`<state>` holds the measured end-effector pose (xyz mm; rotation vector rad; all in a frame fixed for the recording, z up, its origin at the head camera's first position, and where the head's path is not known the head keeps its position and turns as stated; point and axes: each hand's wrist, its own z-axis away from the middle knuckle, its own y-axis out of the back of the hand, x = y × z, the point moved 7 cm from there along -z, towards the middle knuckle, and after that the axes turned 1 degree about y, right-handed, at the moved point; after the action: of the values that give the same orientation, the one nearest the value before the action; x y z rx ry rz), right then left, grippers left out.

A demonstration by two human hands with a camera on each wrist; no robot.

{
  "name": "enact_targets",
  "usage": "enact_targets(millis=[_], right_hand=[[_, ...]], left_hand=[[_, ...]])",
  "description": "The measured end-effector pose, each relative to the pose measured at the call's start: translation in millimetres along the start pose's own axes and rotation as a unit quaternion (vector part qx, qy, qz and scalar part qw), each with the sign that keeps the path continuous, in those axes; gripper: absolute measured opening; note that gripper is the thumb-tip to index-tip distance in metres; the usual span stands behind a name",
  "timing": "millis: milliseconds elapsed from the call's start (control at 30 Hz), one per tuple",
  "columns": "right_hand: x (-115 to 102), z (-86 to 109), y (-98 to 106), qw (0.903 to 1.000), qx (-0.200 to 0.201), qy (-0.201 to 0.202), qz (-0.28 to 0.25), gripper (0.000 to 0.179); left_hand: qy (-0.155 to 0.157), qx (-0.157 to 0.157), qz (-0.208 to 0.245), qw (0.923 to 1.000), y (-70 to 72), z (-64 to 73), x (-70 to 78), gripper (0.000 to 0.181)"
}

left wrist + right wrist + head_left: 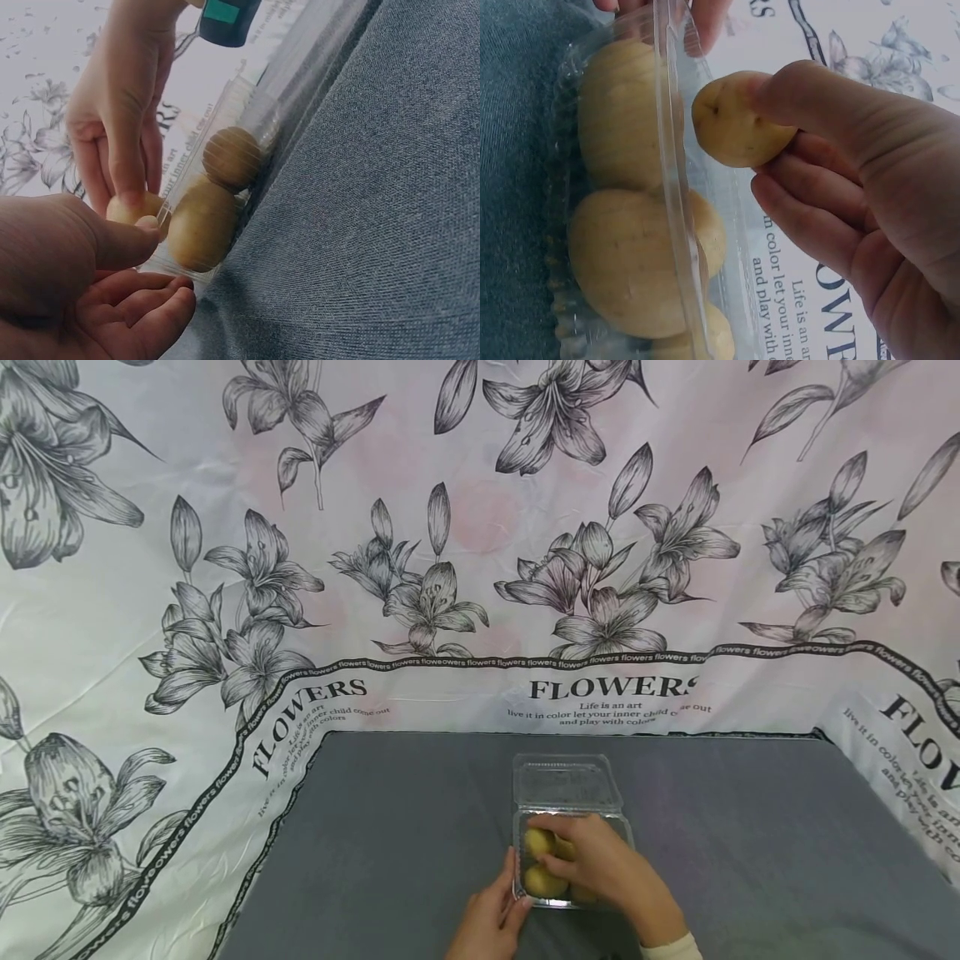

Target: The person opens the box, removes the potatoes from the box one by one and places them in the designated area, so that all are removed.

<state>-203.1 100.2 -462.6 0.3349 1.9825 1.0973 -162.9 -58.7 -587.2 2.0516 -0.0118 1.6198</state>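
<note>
A clear plastic clamshell box stands with its lid folded back, away from the person. Several yellow potatoes lie inside it, seen through the ribbed wall in both wrist views. My right hand reaches over the box and pinches a small potato between thumb and fingers; in the right wrist view it is just above the rim. My left hand grips the box at its near left corner, the thumb at the rim and the other fingers along the outside wall.
A grey cloth-covered table spreads out on both sides of the box. Behind it and at its sides hangs a white curtain printed with lilies and lettering. A dark wrist device sits on the right wrist.
</note>
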Motion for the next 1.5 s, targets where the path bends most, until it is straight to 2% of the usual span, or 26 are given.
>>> enact_targets(millis=[67,233,367,500,733,933,1100,1200,1333,1500], right_hand=[[-0.3,1.7,2.5,0.9999,0.011,0.005,0.009,0.041],[-0.2,5.4,8.8,0.9989,0.036,0.014,0.027,0.041],[0.9,8.4,12.9,0.9983,0.048,0.014,0.032,0.042],[2.7,10.9,14.9,0.9984,0.048,0.009,0.026,0.042],[5.6,16.1,21.0,0.9972,0.067,0.004,0.033,0.044],[10.7,21.3,28.6,0.9968,0.074,-0.016,0.027,0.046],[15.5,24.1,31.5,0.9978,0.061,-0.026,0.002,0.048],[17.6,25.7,33.1,0.9978,0.060,-0.027,0.003,0.049],[19.8,27.9,35.9,0.9974,0.067,-0.025,0.002,0.050],[22.8,31.1,41.8,0.9961,0.082,-0.033,0.005,0.048]], left_hand=[[-0.007,0.003,-0.008,0.9999,1.9,1.0,9.0,0.076],[-0.017,0.009,-0.023,0.9995,12.0,4.4,49.0,0.069],[0.012,0.009,-0.021,0.9997,14.8,5.7,61.4,0.068],[0.040,0.006,-0.015,0.9991,14.3,6.3,62.9,0.070],[0.016,0.017,-0.024,0.9994,13.6,8.0,61.8,0.069],[0.040,0.020,-0.016,0.9989,14.3,7.0,61.0,0.069],[0.031,0.023,-0.031,0.9988,14.8,7.4,62.5,0.069],[0.040,0.021,-0.029,0.9986,14.5,7.3,62.0,0.069],[0.060,0.016,-0.024,0.9978,13.5,7.2,60.5,0.070],[0.064,0.016,-0.020,0.9976,13.2,7.1,61.0,0.069]])
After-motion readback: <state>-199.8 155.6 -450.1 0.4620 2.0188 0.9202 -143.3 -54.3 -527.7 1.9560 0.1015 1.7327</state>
